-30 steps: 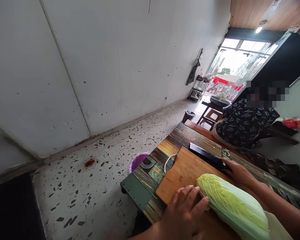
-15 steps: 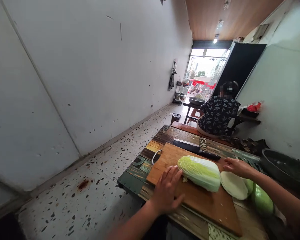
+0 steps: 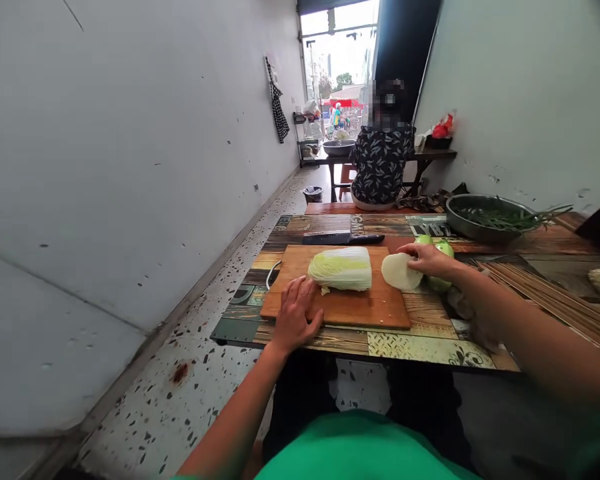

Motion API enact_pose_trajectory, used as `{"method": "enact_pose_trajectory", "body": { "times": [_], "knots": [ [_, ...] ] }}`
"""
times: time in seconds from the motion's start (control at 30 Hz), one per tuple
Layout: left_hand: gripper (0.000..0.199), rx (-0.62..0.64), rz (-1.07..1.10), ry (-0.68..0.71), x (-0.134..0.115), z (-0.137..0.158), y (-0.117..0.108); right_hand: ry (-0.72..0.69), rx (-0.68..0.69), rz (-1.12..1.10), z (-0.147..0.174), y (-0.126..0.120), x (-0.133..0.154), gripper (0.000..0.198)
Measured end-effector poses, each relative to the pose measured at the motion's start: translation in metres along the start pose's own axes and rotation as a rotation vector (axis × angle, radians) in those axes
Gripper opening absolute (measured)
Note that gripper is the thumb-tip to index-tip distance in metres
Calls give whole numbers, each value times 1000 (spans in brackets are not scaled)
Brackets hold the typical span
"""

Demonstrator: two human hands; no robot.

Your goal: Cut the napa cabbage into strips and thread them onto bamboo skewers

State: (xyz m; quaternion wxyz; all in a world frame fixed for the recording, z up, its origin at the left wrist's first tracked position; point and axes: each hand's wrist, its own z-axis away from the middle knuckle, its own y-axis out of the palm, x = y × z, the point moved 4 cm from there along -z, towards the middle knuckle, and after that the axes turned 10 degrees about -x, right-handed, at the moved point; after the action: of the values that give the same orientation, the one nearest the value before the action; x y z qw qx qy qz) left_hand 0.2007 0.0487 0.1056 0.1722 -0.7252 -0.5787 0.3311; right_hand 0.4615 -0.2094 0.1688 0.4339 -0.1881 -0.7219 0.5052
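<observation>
With the board as the hub of a clock and twelve pointing away from the person, a pitted, off-white wall (image 3: 130, 167) fills the view at ten o'clock, and a round, rust-brown stain (image 3: 181, 373) marks the speckled, pale stone floor (image 3: 190, 393) at eight. The left hand (image 3: 295, 310) lies at eight o'clock, much closer, over the near-left part of the rectangular, orange-brown wooden cutting board (image 3: 345, 310), its fingers slightly bent with their tips at the cabbage's left end, its thumb spread wide, gripping nothing. The oblong, yellow-green and white napa cabbage (image 3: 341, 269) lies on its side at the hub, its white, squared-off end facing three. At twelve o'clock, just past the board's far edge, a black-handled, dark-bladed knife (image 3: 344, 239) lies on the multicoloured, plank-patterned table (image 3: 430, 347), its handle toward three. Well beyond, toward one, a seated person in a black, leaf-printed top (image 3: 383, 163) faces away. At three o'clock a round, flat-faced, creamy white piece (image 3: 399, 273) overlaps the board's right edge in view; the right hand (image 3: 423, 260) is on its upper right rim, thumb over the face, but whether it is pinched firmly I cannot tell. Smooth, light-green, rounded vegetables (image 3: 444, 249) sit just behind that hand. At two o'clock, a wide, grey metal basin (image 3: 473, 230) contains long, dark-green stalks (image 3: 500, 217).
</observation>
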Motion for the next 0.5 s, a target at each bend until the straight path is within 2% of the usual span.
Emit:
{"method": "enact_pose_trajectory", "body": {
  "times": [0.1,0.17,0.23,0.27,0.37,0.43,0.5],
  "knots": [
    [68,-42,-3,15,-1,-3,-2,-17,28,-54,24,-8,13,34],
    [62,-93,36,36,-8,-2,-8,-50,-25,-52,50,-17,30,34],
    [60,-130,130,45,-22,7,-18,-127,-91,-54,84,-22,55,34],
    [62,-124,205,40,-31,16,-24,-205,-74,-102,103,-19,71,35],
    [78,29,538,-81,-61,53,-39,-392,98,-312,151,13,116,34],
    [77,156,771,-297,-71,81,-43,-426,196,-399,167,50,139,34],
    [70,223,943,-591,-64,111,-43,-450,238,-477,170,93,162,34]
  ]
}}
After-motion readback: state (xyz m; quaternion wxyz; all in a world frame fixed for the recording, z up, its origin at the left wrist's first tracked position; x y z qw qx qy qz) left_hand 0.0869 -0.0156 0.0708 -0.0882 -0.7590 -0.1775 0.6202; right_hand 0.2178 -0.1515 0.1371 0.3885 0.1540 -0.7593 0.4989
